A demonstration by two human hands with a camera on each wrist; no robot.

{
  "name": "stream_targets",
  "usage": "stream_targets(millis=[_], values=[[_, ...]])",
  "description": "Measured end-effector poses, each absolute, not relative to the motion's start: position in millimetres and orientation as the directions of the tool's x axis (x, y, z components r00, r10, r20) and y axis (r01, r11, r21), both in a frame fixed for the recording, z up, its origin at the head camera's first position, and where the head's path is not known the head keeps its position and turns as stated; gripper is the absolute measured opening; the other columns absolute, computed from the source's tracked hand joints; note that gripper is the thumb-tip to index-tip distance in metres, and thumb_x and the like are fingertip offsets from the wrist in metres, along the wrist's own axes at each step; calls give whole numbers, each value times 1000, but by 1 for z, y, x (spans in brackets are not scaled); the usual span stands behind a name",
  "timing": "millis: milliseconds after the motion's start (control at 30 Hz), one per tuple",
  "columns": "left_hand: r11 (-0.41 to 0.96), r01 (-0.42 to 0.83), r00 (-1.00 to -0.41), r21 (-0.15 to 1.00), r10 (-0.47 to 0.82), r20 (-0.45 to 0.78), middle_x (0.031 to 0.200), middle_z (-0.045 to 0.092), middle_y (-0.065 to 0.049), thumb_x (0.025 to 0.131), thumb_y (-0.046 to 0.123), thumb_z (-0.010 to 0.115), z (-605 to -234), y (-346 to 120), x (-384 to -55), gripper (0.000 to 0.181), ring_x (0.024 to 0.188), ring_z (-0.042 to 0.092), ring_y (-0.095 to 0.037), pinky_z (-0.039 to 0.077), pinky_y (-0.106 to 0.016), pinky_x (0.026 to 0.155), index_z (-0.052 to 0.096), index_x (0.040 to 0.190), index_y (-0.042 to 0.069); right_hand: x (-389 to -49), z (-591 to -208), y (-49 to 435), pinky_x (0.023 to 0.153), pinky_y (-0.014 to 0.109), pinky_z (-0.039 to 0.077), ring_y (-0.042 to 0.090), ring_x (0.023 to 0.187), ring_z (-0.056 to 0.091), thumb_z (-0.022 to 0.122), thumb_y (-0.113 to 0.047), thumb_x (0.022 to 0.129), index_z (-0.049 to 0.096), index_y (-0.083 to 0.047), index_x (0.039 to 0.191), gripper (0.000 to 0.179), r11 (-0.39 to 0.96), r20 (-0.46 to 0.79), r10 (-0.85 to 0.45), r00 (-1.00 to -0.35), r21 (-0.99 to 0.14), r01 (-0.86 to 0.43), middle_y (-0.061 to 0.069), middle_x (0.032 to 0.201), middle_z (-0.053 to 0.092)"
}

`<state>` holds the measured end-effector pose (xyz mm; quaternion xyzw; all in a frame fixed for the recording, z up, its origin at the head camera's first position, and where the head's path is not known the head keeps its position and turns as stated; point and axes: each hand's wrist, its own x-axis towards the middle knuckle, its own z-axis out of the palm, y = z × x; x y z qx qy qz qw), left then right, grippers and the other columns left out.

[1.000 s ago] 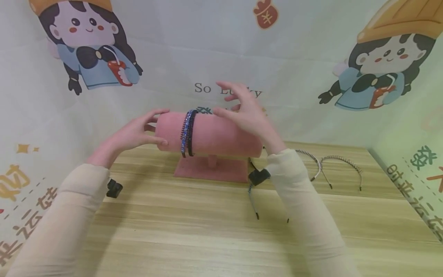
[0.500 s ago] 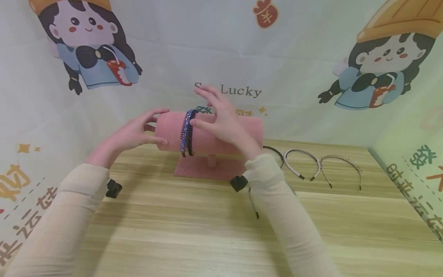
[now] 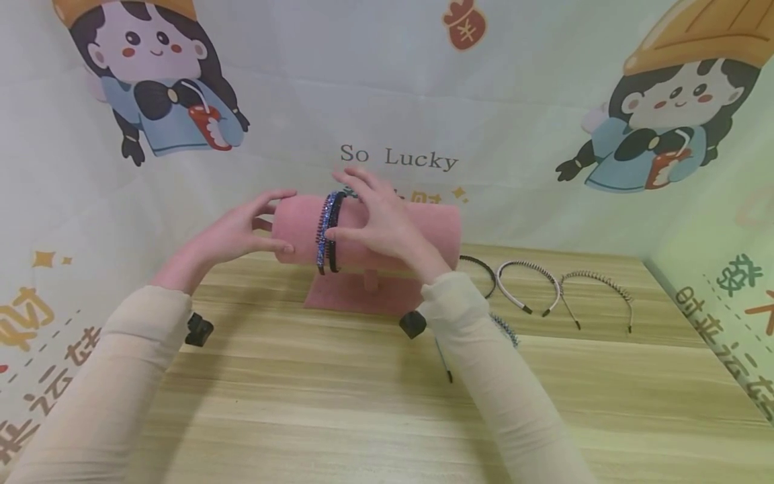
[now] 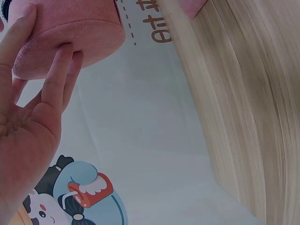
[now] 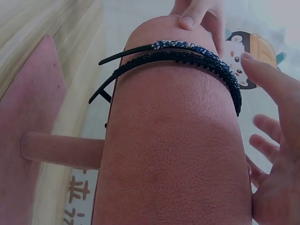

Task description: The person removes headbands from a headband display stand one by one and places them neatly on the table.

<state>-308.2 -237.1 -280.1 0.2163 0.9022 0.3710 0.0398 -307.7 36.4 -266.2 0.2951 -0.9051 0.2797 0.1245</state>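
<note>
Fingers (image 3: 272,195) and thumb of the left hand (image 3: 226,232) grip one end of a pink roll (image 3: 435,225) in the head view; those of the right hand (image 3: 383,218) are spread wide over its middle. The roll lies level on one post (image 3: 371,279) and one flat base (image 3: 338,297). Two headbands arch over it: one glittery blue headband (image 3: 326,216) and one slim black headband (image 3: 332,259). Four more lie on the wood-grained table (image 3: 302,390): one dark band (image 3: 487,267), one white band (image 3: 549,273), one brownish coiled band (image 3: 595,275) and one paler blue band (image 3: 504,329), partly hidden by a cream sleeve (image 3: 496,370). Compared with half a second ago, the right hand is lower, its thumb tip further down the headbands, and more of the paler blue band shows; the left hand is unchanged. From the left wrist, the thumb presses the roll's curved, velvety side while fingers rest against its round end. From the right wrist, both headbands sit just beside each other, narrow ends sticking out past the roll; the right thumb appears clear of them, and whether another finger touches the cloth, I cannot tell.
</note>
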Motion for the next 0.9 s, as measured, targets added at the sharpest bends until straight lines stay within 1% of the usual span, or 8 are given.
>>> stream_targets(millis=[133,233,400,500,600,700,900], values=[[636,359,-907,683,412,93,149,43,-14,85,27,79,-281,-240,-308,91,123,58,-35,54,-50,96,22,156,28,-309,-266,31,122,51,29,24,151,25,75,-59,79,31,-33,155,91,735,332,-461,-823,-377,-564,-6,163,27],[640,357,-909,680,407,94,149,43,-14,84,27,79,-282,-242,-309,91,123,58,-34,54,-49,96,23,156,29,-310,-265,25,120,48,32,24,146,30,74,-64,76,33,-32,154,94,777,313,-449,-837,-325,-539,-6,161,33],[635,364,-905,681,415,96,149,42,-16,85,25,78,-281,-242,-309,92,123,58,-37,54,-50,96,21,157,27,-309,-267,21,111,39,39,18,131,38,77,-65,73,39,-30,151,94,814,317,-422,-849,-280,-509,-10,156,41],[638,358,-907,682,412,90,149,42,-17,85,24,78,-280,-241,-309,92,124,57,-37,54,-51,97,21,157,26,-308,-269,21,106,37,41,17,125,40,77,-64,73,41,-29,150,92,815,324,-423,-846,-272,-512,-10,153,47],[640,350,-909,684,409,82,150,41,-17,85,24,78,-280,-240,-308,92,124,57,-37,53,-52,98,20,157,27,-308,-270,23,105,37,41,17,122,41,78,-61,74,42,-28,149,89,805,329,-432,-840,-278,-523,-9,150,50],[636,345,-909,691,410,77,151,40,-17,85,24,78,-280,-238,-308,92,125,56,-37,53,-53,98,20,157,28,-307,-269,27,108,38,41,17,124,40,79,-56,75,43,-28,149,87,786,319,-446,-836,-308,-536,-8,151,49],[633,349,-908,691,411,82,151,40,-15,85,27,78,-282,-237,-309,92,126,56,-36,53,-53,99,21,156,28,-308,-265,39,117,45,36,22,137,34,79,-39,81,40,-27,150,80,748,266,-497,-826,-350,-563,0,155,42]])
